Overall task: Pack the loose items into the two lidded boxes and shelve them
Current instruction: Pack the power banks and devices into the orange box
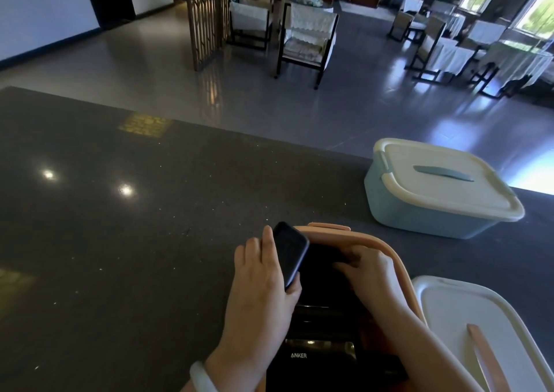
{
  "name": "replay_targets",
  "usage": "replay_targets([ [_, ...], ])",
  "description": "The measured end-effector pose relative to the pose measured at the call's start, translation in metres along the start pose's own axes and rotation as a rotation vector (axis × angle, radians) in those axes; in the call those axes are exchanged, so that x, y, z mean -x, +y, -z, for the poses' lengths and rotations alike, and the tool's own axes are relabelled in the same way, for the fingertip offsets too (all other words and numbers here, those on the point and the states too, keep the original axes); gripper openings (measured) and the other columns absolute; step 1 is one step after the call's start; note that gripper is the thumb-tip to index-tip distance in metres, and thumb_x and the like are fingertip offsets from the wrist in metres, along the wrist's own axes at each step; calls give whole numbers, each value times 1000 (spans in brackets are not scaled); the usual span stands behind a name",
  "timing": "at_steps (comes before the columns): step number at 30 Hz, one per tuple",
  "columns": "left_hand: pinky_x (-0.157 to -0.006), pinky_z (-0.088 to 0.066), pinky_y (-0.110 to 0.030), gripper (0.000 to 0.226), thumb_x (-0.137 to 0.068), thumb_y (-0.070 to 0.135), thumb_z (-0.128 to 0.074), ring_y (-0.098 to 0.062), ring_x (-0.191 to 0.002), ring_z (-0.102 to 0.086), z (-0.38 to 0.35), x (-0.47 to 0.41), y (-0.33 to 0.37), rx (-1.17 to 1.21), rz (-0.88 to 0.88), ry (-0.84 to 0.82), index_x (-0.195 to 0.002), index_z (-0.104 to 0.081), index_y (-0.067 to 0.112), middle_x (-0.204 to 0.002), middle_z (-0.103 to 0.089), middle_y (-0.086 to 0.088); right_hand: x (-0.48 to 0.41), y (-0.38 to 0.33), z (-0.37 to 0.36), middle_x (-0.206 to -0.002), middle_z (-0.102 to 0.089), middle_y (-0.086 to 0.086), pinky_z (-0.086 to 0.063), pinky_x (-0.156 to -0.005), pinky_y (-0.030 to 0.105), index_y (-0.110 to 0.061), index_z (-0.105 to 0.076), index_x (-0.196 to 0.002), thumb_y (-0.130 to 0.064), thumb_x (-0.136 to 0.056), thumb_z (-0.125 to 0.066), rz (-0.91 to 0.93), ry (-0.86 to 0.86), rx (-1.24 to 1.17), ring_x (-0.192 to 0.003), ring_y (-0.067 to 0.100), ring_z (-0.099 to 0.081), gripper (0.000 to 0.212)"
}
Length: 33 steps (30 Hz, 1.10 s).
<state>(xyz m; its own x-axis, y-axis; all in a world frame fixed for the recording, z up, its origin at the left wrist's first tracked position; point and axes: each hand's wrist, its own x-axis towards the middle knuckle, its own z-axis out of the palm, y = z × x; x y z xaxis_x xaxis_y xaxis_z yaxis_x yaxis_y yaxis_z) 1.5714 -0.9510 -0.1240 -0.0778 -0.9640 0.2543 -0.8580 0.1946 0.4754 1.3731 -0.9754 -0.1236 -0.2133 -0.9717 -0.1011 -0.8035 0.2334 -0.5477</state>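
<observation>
Counter: a dark speckled stone countertop [120, 211] fills the near field of the head view. A glossy floor with chairs lies beyond its far edge.
Orange box: an open peach-orange plastic box [386, 249] stands at the near edge of the countertop, under both hands. Dark things fill it.
Left hand: the left hand [262, 274] grips a slim black smartphone [290, 253] between thumb and fingers. The phone is tilted over the box's left rim with its far end raised.
Right hand: the right hand [370, 267] reaches into the orange box, fingers bent down onto the dark contents. Whether it grasps anything cannot be told.
Power bank: a glossy black power bank marked ANKER [311, 354] lies at the box's near end, between the two forearms.
Loose lid: a cream plastic lid with an orange handle [449, 310] lies flat just right of the orange box.
Blue box: a pale blue plastic box with a cream lid [419, 214] sits closed farther back on the right, apart from the orange one.
Wrist: a pale bangle [204, 375] circles the left wrist.
</observation>
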Motion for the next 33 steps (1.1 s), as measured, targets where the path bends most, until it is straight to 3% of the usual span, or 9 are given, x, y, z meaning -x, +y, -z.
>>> replay_targets([
  [11,-91,-44,-26,90,-81,43,-70,-12,-109,-37,2,1,4,16,14,-16,-151,-25,10,-120,-45,-1,1,-3,3,-101,-70,-5,-47,-82,20,-20,-70,-109,-22,-87,-70,-43,0,-31,-85,6,-61,22],
  [15,-87,-48,-27,89,-76,40,-76,-15,-106,-44,1,1,3,0,21,2,-147,-34,6,-115,-50,-4,2,-1,2,-100,-70,-5,-50,-83,22,-20,-70,-106,-23,-86,-71,-44,-1,-27,-85,6,-62,20],
  [18,-91,-45,-25,88,-82,42,-71,-12,-111,-39,4,1,5,26,10,-14,-151,-26,10,-121,-46,-1,4,-3,5,-101,-70,-6,-54,-87,28,-22,-70,-106,-22,-86,-71,-37,-8,-45,-87,7,-64,20],
  [20,-93,-42,-24,86,-86,46,-65,-11,-115,-37,5,0,5,46,4,-12,-152,-22,13,-126,-43,1,7,-3,8,-98,-71,-9,-56,-84,31,-27,-69,-103,-22,-86,-71,-31,-5,-47,-84,6,-65,18],
  [22,-91,-44,-25,84,-84,49,-64,-13,-110,-42,9,1,6,-7,-25,-6,-150,-29,12,-122,-48,0,12,-3,14,-93,-71,-10,-58,-79,32,-31,-69,-99,-20,-84,-72,-23,36,-72,-80,4,-65,19],
  [25,-81,-45,-25,78,-79,53,-58,-14,-96,-48,9,1,5,-26,-81,58,-142,-42,9,-109,-55,0,17,-9,27,-88,-69,-9,-52,-61,16,-29,-69,-96,-20,-87,-69,9,126,-180,-76,3,-64,13],
  [27,-84,-40,-23,77,-81,54,-55,-12,-99,-45,11,3,8,11,-131,84,-143,-40,10,-111,-54,1,23,-20,35,-79,-70,-7,-49,-54,12,-27,-71,-92,-25,-88,-68,29,120,-287,-69,6,-65,5],
  [30,-91,-35,-20,79,-82,55,-53,-10,-106,-42,14,5,17,92,-197,88,-146,-35,12,-118,-51,2,29,-37,39,-70,-72,-2,-57,-59,33,-29,-73,-89,-33,-89,-66,17,-31,-468,-60,16,-67,8],
  [33,-91,-42,-23,78,-82,55,-52,-11,-105,-45,16,7,25,115,-244,110,-145,-37,11,-117,-52,2,33,-45,46,-62,-66,2,-48,-56,35,-29,-74,-95,-34,-90,-66,-42,-162,-592,-56,20,-59,11],
])
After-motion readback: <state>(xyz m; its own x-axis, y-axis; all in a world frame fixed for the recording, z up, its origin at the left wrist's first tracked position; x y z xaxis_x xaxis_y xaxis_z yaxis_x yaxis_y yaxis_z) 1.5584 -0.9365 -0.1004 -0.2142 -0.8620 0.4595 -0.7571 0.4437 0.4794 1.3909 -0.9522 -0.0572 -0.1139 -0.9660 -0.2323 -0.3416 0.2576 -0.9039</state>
